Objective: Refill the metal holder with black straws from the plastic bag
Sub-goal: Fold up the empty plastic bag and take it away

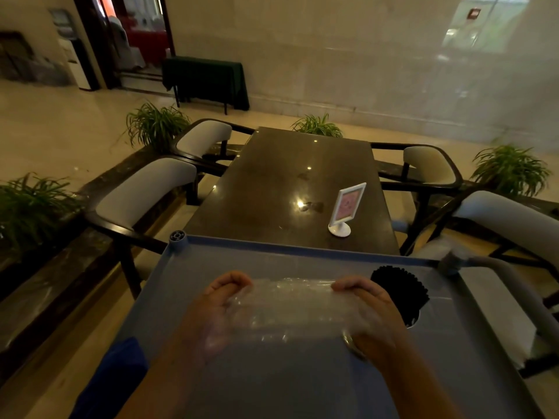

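Observation:
A clear, crinkled plastic bag (290,306) is stretched flat between both hands above a grey-blue cart tray (272,382). My left hand (217,309) grips the bag's left end and my right hand (372,316) grips its right end. No straws show inside the bag. A dense bundle of black straws (402,290) stands upright just right of my right hand. The metal holder (351,343) is mostly hidden; only a bit of shiny rim shows under my right hand.
Beyond the tray's far rim (302,247) is a dark glossy table (296,189) with a white sign stand (344,208). Padded chairs (145,195) flank the table. The cart's handle (520,285) runs along the right. Potted plants line the floor.

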